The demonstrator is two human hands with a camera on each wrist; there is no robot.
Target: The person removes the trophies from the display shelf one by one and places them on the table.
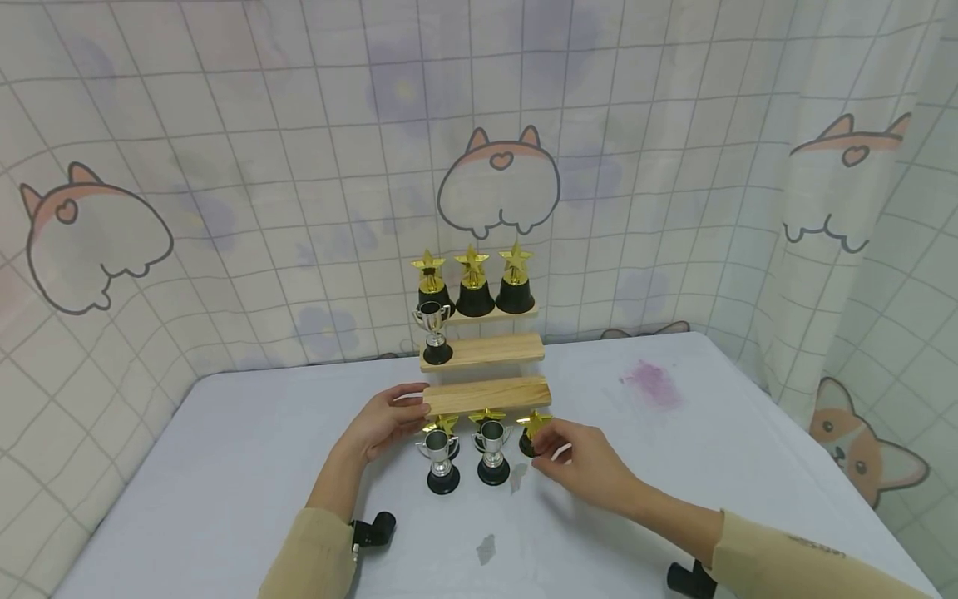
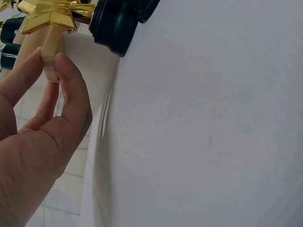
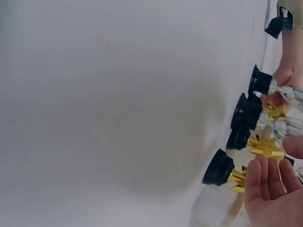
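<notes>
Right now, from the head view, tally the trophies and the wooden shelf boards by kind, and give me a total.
Gold star trophies: 6
Silver cup trophies: 3
Wooden shelf boards: 3
Total: 12

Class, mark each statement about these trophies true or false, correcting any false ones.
1. Three gold star trophies stand on the top plank. True.
2. The middle plank holds two silver cups. False: it holds one silver cup.
3. The person's left hand holds the lowest wooden plank. True.
4. Three silver cups stand on the table. False: two silver cups do.
5. The right hand is at the table's rightmost star trophy. True.
</notes>
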